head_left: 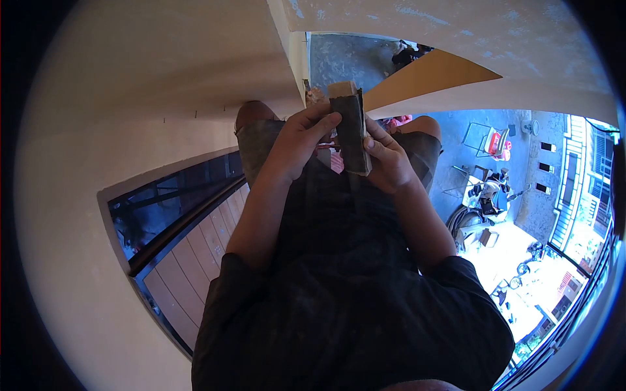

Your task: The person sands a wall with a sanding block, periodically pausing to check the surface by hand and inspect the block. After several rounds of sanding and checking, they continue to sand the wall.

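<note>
Between my two hands, above my lap, is a sanding block (349, 133): a pale, wood-like block with a dark grey sheet of sandpaper over its upper face. My left hand (310, 133) grips its left side, the thumb pressed on the dark sheet. On the opposite side my right hand (389, 156) holds the edge, thumb bent against it. The block's pale far end sticks out past the sheet. Fingers of both hands are partly hidden beneath it.
A cream wall (150, 72) rises at the left, with a wood-panelled door (189, 274) below it. On the right, the floor holds a parked motorbike (492, 195) and a metal-framed chair (482, 140) bearing red items. Bright daylight enters beyond.
</note>
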`<state>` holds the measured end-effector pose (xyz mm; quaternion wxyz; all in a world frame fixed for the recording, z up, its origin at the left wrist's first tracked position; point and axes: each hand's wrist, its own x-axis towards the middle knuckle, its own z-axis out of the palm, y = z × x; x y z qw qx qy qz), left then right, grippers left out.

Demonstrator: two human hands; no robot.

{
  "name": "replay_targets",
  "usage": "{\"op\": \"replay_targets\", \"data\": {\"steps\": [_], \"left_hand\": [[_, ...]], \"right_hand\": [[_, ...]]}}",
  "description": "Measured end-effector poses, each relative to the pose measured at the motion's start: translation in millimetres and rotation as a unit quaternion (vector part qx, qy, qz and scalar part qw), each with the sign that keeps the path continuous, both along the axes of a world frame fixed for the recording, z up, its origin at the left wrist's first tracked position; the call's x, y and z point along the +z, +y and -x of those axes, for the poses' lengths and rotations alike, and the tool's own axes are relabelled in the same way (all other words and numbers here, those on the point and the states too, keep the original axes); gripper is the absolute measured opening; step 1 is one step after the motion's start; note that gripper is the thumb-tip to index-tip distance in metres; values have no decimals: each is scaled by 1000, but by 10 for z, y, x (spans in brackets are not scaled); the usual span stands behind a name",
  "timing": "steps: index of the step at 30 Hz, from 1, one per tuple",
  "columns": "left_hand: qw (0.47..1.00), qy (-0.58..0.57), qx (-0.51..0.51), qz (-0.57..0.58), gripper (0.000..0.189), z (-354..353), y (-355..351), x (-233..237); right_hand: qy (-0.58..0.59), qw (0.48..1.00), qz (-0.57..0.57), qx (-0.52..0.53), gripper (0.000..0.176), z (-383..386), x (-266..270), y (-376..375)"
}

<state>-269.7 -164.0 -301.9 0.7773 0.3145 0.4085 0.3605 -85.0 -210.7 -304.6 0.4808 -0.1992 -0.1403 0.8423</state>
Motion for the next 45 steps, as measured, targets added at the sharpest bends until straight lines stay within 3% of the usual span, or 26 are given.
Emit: {"op": "replay_targets", "data": {"steps": [11,19,45], "left_hand": [[1000,6,-5,3,32,-4,22,38],[1000,12,7,-4,33,-9,27,11],[1000,8,-2,1,32,12,4,-17]], "right_hand": [[8,1000,-6,7,55,9,31,32],[-48,999,8,-12,58,27,21,27],[-3,1000,16,1,54,-10,-70,-12]]}}
